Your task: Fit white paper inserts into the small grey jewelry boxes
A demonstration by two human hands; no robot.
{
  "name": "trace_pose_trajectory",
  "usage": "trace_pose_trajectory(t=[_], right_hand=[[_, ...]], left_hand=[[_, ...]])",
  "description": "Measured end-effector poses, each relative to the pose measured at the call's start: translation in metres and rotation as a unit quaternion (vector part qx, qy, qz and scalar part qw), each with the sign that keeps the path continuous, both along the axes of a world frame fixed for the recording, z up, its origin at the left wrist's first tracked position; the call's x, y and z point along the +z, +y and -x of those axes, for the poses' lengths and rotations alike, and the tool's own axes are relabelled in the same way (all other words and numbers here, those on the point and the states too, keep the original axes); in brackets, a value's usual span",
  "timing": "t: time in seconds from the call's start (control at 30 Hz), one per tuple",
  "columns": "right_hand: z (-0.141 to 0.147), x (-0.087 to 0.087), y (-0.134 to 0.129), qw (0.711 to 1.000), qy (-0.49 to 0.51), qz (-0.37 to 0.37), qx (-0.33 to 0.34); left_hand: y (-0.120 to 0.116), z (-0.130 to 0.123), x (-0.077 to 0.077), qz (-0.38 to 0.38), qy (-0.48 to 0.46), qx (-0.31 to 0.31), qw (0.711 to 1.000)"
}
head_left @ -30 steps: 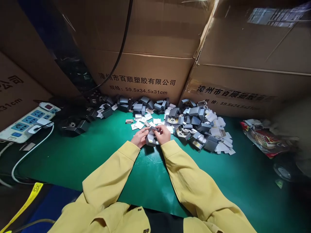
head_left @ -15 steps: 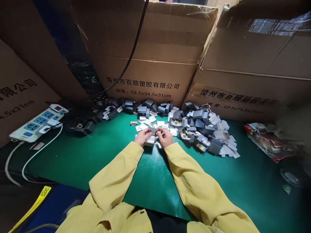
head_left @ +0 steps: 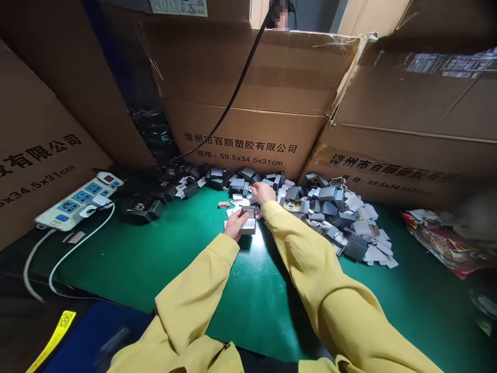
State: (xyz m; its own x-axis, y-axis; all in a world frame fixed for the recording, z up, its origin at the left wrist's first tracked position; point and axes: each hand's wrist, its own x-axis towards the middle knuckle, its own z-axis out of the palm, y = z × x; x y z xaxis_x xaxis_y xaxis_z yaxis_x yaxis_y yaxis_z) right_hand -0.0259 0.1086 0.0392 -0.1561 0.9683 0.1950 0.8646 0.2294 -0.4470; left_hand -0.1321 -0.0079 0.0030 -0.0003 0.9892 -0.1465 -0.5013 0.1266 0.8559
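My left hand (head_left: 235,226) grips a small open grey box (head_left: 248,228) by its left side, just above the green table. A pale insert shows inside the box. Farther off, my right hand (head_left: 264,192) is over the white cards (head_left: 235,211) and boxes behind it, fingers pinched together; whatever they hold is too small to make out. Beyond that hand lie small dark grey boxes (head_left: 237,185). To its right spreads a heap of more grey boxes (head_left: 326,194) mixed with white card pieces (head_left: 376,254).
Large cardboard cartons (head_left: 248,129) wall the back of the green table (head_left: 186,233). A white power strip (head_left: 79,199) with cables lies at left. Dark boxes (head_left: 143,208) sit near it. A red plastic bag (head_left: 446,243) lies at right. A black cable (head_left: 243,77) hangs down in front.
My right hand has left the box and moved away from me to the cards and boxes behind. The left hand keeps the box. The camera view has tilted up slightly.
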Motion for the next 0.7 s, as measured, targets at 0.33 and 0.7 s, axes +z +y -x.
trace_pose_trajectory(t=[0.33,0.7], right_hand=[[0.013,-0.013,0.011,0.999,0.038,0.023,-0.016],[-0.035,0.015,-0.018,0.910,0.407,0.077,-0.004]], left_hand=[[-0.002,0.000,0.003,0.010,-0.029,-0.027,0.999],[-0.003,0.008,0.005,0.016,-0.133,-0.052,0.990]])
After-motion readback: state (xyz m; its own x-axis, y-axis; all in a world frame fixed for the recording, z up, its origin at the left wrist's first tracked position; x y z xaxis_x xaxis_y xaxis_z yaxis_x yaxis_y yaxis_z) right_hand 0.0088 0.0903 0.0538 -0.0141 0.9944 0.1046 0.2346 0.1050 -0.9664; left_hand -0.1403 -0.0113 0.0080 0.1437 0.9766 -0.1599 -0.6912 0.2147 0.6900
